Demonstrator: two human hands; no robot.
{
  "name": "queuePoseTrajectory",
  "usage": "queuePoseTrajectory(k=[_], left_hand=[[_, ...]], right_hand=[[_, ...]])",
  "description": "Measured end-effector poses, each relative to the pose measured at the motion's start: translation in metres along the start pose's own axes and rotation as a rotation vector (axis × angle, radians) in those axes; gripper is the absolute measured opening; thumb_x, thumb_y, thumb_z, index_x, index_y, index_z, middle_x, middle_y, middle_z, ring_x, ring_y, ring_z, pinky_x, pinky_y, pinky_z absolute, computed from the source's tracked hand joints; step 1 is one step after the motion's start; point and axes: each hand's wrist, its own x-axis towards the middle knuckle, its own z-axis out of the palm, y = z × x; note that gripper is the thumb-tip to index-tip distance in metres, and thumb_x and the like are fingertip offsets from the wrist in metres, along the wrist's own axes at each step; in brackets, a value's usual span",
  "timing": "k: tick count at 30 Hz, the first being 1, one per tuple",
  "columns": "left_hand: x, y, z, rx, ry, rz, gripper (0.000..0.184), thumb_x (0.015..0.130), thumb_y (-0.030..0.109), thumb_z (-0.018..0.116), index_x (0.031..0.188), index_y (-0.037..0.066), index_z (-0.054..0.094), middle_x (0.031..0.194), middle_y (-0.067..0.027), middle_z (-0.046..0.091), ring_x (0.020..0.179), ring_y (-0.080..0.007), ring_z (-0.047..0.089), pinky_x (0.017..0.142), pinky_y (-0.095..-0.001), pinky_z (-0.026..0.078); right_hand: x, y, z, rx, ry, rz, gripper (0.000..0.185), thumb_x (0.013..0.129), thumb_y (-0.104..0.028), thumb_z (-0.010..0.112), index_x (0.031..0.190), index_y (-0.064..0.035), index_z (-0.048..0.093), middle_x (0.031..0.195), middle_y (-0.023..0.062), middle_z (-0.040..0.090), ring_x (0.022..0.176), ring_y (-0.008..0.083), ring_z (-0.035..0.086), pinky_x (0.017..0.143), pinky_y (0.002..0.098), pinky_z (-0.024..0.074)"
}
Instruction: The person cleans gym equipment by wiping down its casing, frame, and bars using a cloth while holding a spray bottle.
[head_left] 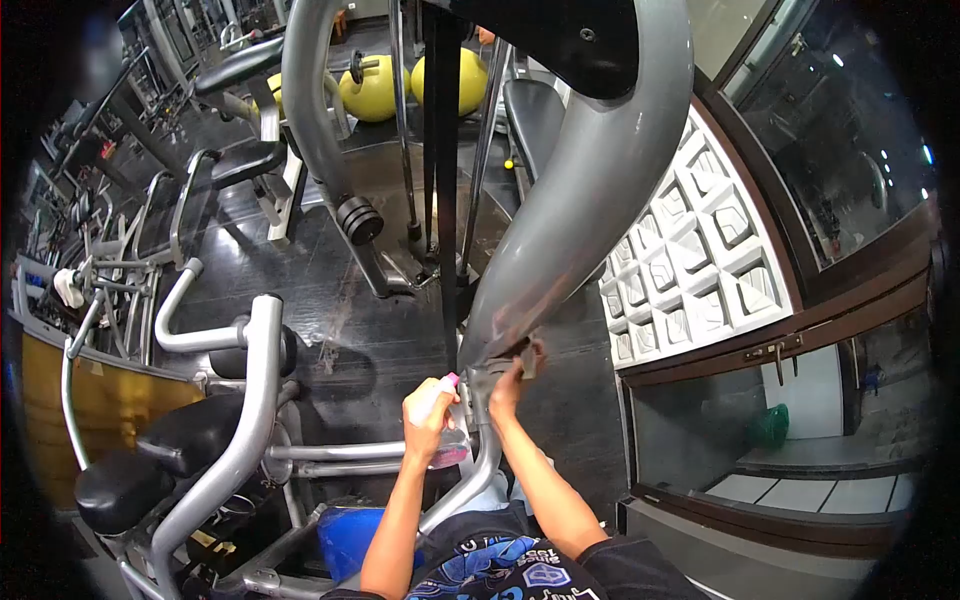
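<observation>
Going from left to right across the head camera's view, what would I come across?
White cloth → silver handlebar → left hand → right hand → white wall panel.

open room lies over the dark floor between the thick gray tube and the white wall panel; leftward, silver bars and black pads block passage.

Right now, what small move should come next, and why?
Probably slide the right hand slightly up the gray tube: it is at the lower end, with what looks like a cloth, while the left hand holds a pink-topped spray bottle.
</observation>
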Motion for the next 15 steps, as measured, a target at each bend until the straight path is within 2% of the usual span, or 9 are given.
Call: queuePoseTrajectory(k=[1, 3, 4, 5, 7, 8, 10, 13, 15], left_hand=[[0.0, 0.001, 0.0, 0.003, -0.004, -0.005, 0.028, 0.094, 0.025, 0.057, 0.081, 0.001, 0.062, 0.072, -0.0054, 0.061, 0.047, -0.0099, 0.054, 0.044, -0.022, 0.041], [0.002, 0.002, 0.002, 0.0, 0.005, -0.05, 0.029, 0.094, 0.026, 0.057, 0.08, 0.001, 0.061, 0.071, -0.0055, 0.061, 0.048, -0.0099, 0.054, 0.045, -0.0226, 0.041], [0.004, 0.002, 0.002, 0.003, 0.003, -0.051, 0.029, 0.094, 0.026, 0.057, 0.08, 0.001, 0.061, 0.071, -0.0055, 0.061, 0.048, -0.0099, 0.054, 0.045, -0.0226, 0.041], [0.004, 0.002, 0.001, 0.022, -0.016, -0.044, 0.029, 0.094, 0.026, 0.056, 0.08, 0.001, 0.061, 0.071, -0.0055, 0.061, 0.048, -0.0101, 0.054, 0.045, -0.0229, 0.041], [0.005, 0.002, -0.001, 0.042, -0.038, -0.037, 0.03, 0.094, 0.027, 0.056, 0.08, 0.001, 0.061, 0.071, -0.0056, 0.061, 0.048, -0.0102, 0.054, 0.045, -0.0232, 0.04], [0.005, 0.001, -0.002, 0.043, -0.031, -0.023, 0.03, 0.094, 0.027, 0.056, 0.08, 0.001, 0.061, 0.071, -0.0054, 0.061, 0.047, -0.0103, 0.054, 0.045, -0.0233, 0.04], [0.006, -0.001, -0.003, 0.041, -0.017, -0.017, 0.03, 0.094, 0.027, 0.056, 0.08, 0.001, 0.061, 0.071, -0.0053, 0.061, 0.047, -0.0104, 0.054, 0.045, -0.0235, 0.04], [0.004, 0.0, -0.007, 0.052, 0.003, -0.055, 0.03, 0.094, 0.027, 0.056, 0.079, 0.001, 0.06, 0.071, -0.0054, 0.061, 0.047, -0.0108, 0.055, 0.045, -0.0232, 0.039], [0.002, 0.004, -0.006, 0.027, 0.029, -0.056, 0.031, 0.094, 0.028, 0.057, 0.078, 0.002, 0.059, 0.072, -0.0054, 0.061, 0.047, -0.0109, 0.055, 0.045, -0.0237, 0.04]], right_hand=[[-0.01, 0.043, 0.004, -0.002, 0.004, 0.005, 0.04, 0.097, -0.023, 0.044, 0.128, 0.0017, 0.046, 0.13, 0.0147, 0.044, 0.123, 0.0276, 0.041, 0.106, 0.04, 0.0288], [-0.028, 0.119, 0.018, 0.093, -0.021, 0.251, 0.041, 0.098, -0.024, 0.045, 0.132, -0.0008, 0.045, 0.138, 0.0141, 0.042, 0.127, 0.0257, 0.04, 0.11, 0.0379, 0.027], [-0.033, 0.071, 0.019, 0.119, -0.033, 0.414, 0.047, 0.098, -0.025, 0.047, 0.137, -0.001, 0.041, 0.142, 0.0133, 0.04, 0.131, 0.0246, 0.039, 0.112, 0.0343, 0.0252], [-0.026, 0.029, 0.012, 0.119, -0.031, 0.419, 0.047, 0.098, -0.025, 0.047, 0.137, -0.001, 0.041, 0.142, 0.0133, 0.04, 0.131, 0.0246, 0.039, 0.112, 0.0343, 0.0252], [-0.013, -0.006, 0.001, 0.455, -0.161, 0.987, 0.051, 0.097, -0.027, 0.05, 0.139, 0.0002, 0.039, 0.143, 0.0139, 0.039, 0.132, 0.0243, 0.037, 0.112, 0.0333, 0.0252], [-0.016, -0.005, 0.002, 0.454, -0.163, 0.984, 0.051, 0.097, -0.027, 0.05, 0.139, 0.0002, 0.039, 0.143, 0.0139, 0.039, 0.132, 0.0243, 0.037, 0.112, 0.0333, 0.0252], [-0.032, 0.003, 0.001, 0.316, -0.101, 0.362, 0.042, 0.1, -0.02, 0.045, 0.135, 0.0033, 0.039, 0.142, 0.0169, 0.039, 0.13, 0.0262, 0.038, 0.11, 0.0355, 0.0267], [-0.043, 0.012, -0.003, 0.13, -0.154, 0.17, 0.051, 0.096, -0.016, 0.053, 0.139, 0.0016, 0.033, 0.142, 0.017, 0.037, 0.132, 0.028, 0.035, 0.111, 0.0366, 0.0252], [-0.044, 0.025, 0.001, 0.11, -0.174, 0.202, 0.052, 0.094, -0.017, 0.054, 0.139, 0.0014, 0.034, 0.143, 0.017, 0.036, 0.134, 0.0281, 0.034, 0.111, 0.0365, 0.0261]])
